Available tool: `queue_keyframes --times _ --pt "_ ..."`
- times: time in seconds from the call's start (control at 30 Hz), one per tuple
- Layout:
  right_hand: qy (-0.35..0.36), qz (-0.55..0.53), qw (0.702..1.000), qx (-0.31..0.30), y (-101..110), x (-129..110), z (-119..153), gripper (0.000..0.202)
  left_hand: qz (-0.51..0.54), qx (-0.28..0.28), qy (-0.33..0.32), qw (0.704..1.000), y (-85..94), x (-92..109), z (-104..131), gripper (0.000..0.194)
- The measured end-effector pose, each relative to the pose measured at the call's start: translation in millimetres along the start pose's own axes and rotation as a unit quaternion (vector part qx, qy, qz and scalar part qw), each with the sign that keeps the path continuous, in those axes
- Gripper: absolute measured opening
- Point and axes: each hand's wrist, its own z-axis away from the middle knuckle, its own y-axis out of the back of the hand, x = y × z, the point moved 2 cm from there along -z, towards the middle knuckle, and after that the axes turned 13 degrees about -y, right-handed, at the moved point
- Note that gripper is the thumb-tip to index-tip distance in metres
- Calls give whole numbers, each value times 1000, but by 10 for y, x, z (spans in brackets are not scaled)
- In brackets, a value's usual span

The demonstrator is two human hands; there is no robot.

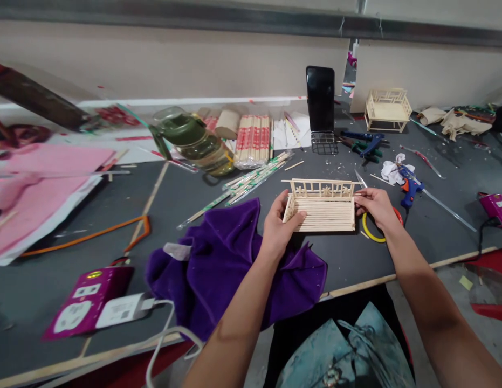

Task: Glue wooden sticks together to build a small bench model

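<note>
A small wooden bench model (323, 207) made of chopsticks lies on the dark grey table (186, 194), its railed back toward the far side. My left hand (280, 223) grips its left end, thumb on the seat slats. My right hand (374, 207) pinches its right end. A purple cloth (230, 258) lies crumpled just left of and under my left wrist. A yellow ring (370, 233) sits under my right hand.
Loose and packed chopsticks (254, 140), a green water jug (194, 141), a phone on a stand (320, 99), a finished bench model (388, 109), blue glue guns (410, 186), a purple power strip (91, 302), pink sheets (32, 194) at left. The table's front edge runs near my body.
</note>
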Motion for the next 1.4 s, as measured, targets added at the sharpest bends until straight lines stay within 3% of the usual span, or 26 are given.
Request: queue_keyframes --times 0.53,1.4 --pt "-23 5 1000 2 -26 -17 74 32 4 1 24 1000 20 137 67 92" --pt "-5 39 998 -52 37 -21 77 36 10 6 36 999 32 117 52 88"
